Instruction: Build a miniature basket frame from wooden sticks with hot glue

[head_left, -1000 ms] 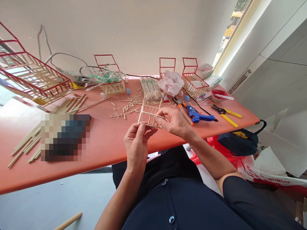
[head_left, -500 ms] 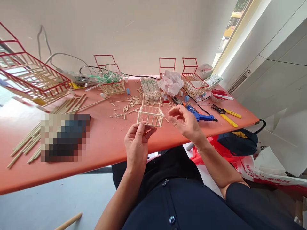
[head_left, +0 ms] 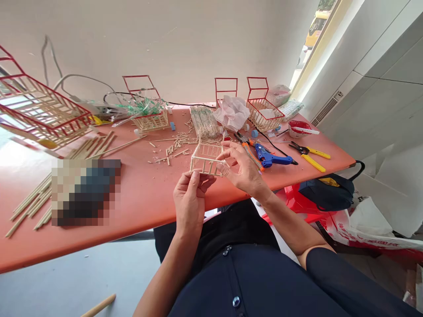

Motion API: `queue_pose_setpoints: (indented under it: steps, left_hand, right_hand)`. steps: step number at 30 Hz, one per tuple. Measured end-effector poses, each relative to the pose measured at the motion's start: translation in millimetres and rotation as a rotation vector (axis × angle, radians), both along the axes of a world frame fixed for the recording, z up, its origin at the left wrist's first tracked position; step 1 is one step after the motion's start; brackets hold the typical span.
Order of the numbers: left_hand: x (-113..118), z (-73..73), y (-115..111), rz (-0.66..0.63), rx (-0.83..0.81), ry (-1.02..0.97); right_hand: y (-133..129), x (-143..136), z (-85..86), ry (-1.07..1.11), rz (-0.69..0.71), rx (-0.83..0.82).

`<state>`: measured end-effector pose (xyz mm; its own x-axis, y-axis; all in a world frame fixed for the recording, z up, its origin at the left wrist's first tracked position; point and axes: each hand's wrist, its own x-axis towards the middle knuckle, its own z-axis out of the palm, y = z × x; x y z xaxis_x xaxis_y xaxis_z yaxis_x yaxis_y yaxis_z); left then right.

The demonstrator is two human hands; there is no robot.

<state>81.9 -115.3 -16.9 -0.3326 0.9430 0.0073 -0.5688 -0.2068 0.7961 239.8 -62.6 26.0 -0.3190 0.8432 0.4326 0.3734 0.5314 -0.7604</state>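
Observation:
A small cart of bare wooden sticks [head_left: 205, 159], with slatted sides and two upright posts, is held up over the table's front edge. My left hand [head_left: 191, 190] pinches its lower front edge, thumb in front and fingers beneath. At the cart's right end is my right hand [head_left: 243, 171], its thumb and fingertips closed around the corner; exactly where they touch is partly hidden. Behind the cart, short cut sticks [head_left: 178, 143] lie scattered. Right of my right hand rest a blue glue gun [head_left: 272, 157] and orange-handled pliers [head_left: 253, 156].
Yellow-handled pliers [head_left: 312, 157] and a red-stained bowl [head_left: 302, 129] lie at the right. Red-trimmed stick carts [head_left: 266, 112] stand along the back, a larger cart [head_left: 49, 112] at far left. Long sticks [head_left: 36, 196] lie left, beside a blurred-out object [head_left: 87, 191] on the orange table [head_left: 142, 198].
My right hand has moved left, from beside the cart to its right end, and its fingers have closed there. My left hand keeps its hold. The view has shifted slightly.

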Motion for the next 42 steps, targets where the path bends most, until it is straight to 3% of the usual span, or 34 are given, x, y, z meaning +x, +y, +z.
queue_pose_setpoints:
  steps: [42]
  left_hand:
    - [-1,-2.3,0,0.008,0.016,-0.009]
  right_hand:
    - [10,1,8.0,-0.141,0.136,0.141]
